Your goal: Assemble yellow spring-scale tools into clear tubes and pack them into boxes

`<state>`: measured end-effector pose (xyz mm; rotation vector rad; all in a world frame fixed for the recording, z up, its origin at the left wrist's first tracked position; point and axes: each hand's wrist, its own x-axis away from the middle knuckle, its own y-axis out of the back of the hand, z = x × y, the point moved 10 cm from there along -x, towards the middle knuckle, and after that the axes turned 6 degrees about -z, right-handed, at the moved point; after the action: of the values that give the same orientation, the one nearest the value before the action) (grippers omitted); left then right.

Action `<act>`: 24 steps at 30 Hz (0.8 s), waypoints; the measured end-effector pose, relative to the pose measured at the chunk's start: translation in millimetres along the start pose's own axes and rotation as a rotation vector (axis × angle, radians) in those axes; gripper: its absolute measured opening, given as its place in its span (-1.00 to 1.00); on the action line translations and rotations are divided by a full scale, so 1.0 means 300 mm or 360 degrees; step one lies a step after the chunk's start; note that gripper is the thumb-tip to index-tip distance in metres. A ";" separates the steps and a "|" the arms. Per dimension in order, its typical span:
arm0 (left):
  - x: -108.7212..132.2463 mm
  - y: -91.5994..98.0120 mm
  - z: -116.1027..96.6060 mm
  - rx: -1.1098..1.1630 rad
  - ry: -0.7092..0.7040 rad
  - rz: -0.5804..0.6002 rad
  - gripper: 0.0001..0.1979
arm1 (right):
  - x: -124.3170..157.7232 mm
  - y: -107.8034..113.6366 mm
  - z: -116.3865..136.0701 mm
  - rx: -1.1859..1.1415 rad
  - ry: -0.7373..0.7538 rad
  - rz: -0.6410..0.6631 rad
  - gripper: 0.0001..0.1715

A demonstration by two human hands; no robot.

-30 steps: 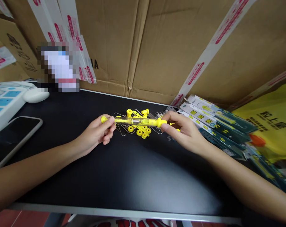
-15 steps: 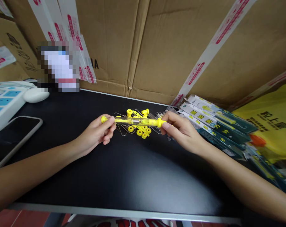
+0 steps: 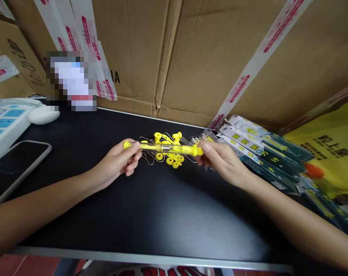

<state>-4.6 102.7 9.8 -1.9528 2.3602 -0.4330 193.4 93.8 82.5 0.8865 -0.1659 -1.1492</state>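
Between my two hands a clear tubular spring scale [image 3: 178, 148] with yellow ends lies nearly level. Thumb and fingers of my left hand [image 3: 123, 156] pinch its left end, beside a yellow cap [image 3: 127, 145]. My right hand [image 3: 220, 157] is closed on the yellow end piece [image 3: 196, 150] at the right, thumb on top; the tip is hidden in the fingers. Through the tube a metal spring and yellow inner parts show. Behind and beneath it, on the black tabletop [image 3: 151, 214], lies a pile of yellow plastic parts [image 3: 169, 161] with wire hooks [image 3: 150, 158].
Printed boxes [image 3: 266, 143] are stacked at the right, near a yellow bag [image 3: 326, 149]. Springs [image 3: 204, 137] lie beside the boxes. A phone [image 3: 18, 165], a power strip [image 3: 11, 120] and a white mouse [image 3: 44, 115] are at the left. Large cartons [image 3: 197, 61] wall off the back.
My right hand's fingers have shifted round the spring scale's right end, the thumb now higher and farther right. My left hand has hardly moved.
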 end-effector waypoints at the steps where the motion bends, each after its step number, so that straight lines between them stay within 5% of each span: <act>1: 0.000 -0.001 0.000 0.0001 -0.0003 0.0003 -0.71 | 0.000 0.002 -0.002 -0.0020 -0.0008 -0.0008 -0.49; 5: -0.001 0.001 -0.002 0.0014 -0.0014 -0.0008 -0.71 | 0.002 0.009 -0.007 -0.0184 -0.0059 -0.0045 -0.70; 11: -0.001 0.000 0.001 0.0020 -0.0003 0.0010 -0.71 | 0.002 0.000 -0.002 -0.0012 -0.0047 0.0020 -0.46; 16: 0.000 0.003 0.003 0.0018 -0.0002 0.0001 -0.71 | 0.002 0.000 -0.007 -0.0135 -0.0078 -0.0022 -0.66; 21: 0.000 -0.004 0.003 0.0010 -0.0002 0.0028 -0.71 | 0.007 -0.011 -0.017 -0.0048 -0.0062 0.0028 -0.47; 24: 0.000 -0.001 0.004 -0.0001 0.0002 0.0011 -0.71 | 0.004 0.000 -0.008 -0.0146 -0.0038 -0.0030 -0.67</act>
<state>-4.2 102.4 8.8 -1.9451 2.3673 -0.4337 195.1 94.1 80.7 0.7947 -0.1234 -1.1762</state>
